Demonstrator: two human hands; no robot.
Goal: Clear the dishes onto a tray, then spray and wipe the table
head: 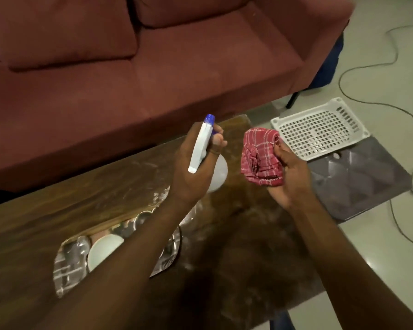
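Nearest the camera, a steel tray (pixel 65 270) was seen on the wooden table (pixel 236 246), partly covered by the left forearm; 1 white bowl (pixel 105 251), 1 steel cup (pixel 143 219) and a spoon (pixel 81 247) were held in it. Farther on, above the tabletop, a spray bottle (pixel 200 146) was gripped by the left hand (pixel 191 172), the fingers curled round its white head and the blue nozzle pointed away toward the sofa. Just to the right, and apart from it, a bunched red checked cloth (pixel 260 158) was clutched by the right hand (pixel 289 172), thumb and fingers closed round its folds. Pale streaks were seen across the wood beneath both hands. Beyond the table's right end, a white perforated plastic tray (pixel 320 132) was laid at floor level, its near edge over a grey patterned mat (pixel 358 182). Farthest off, a maroon sofa (pixel 153 67) with 2 back cushions was set along the table's far side, and a cable (pixel 343 75) was trailed over the pale floor to its right.
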